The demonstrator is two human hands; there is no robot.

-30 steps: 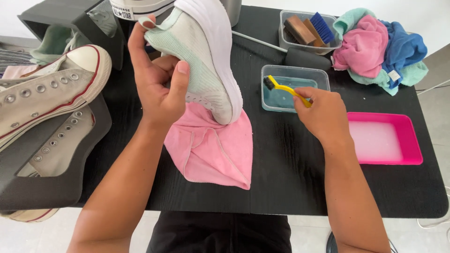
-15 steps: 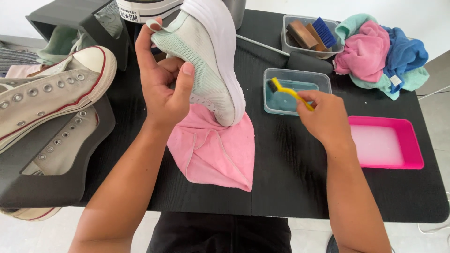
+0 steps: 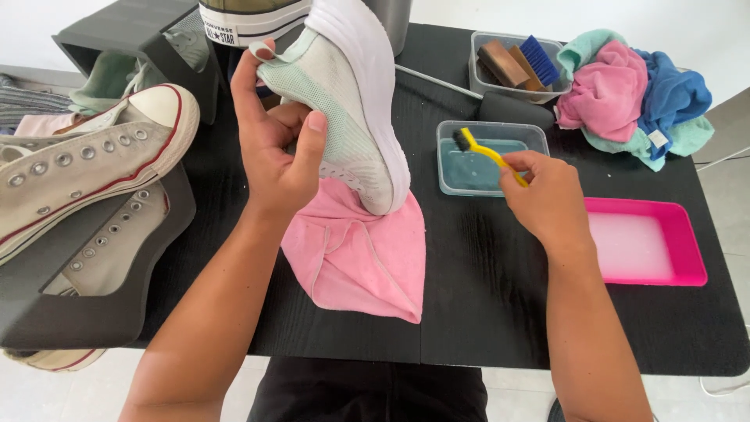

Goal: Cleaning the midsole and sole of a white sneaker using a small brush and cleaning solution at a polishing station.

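Dipping stage of a shoe scrub: left hand [image 3: 273,160] clamped round the pale mint mesh sneaker [image 3: 348,101], toe propped on the pink cloth [image 3: 359,258]; right hand [image 3: 547,199] closed on the yellow-handled brush [image 3: 484,150] over the clear water tub [image 3: 488,160], bristles likely due next on the mesh

Head-worn view, close above table [image 3: 484,312]

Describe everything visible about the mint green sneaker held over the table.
The mint green sneaker has a knit mesh upper and a thick white sole turned to the right. It stands tilted, one end resting on a pink cloth on the black table. The left hand grips its upper, thumb on the mesh. The right hand does not touch it.
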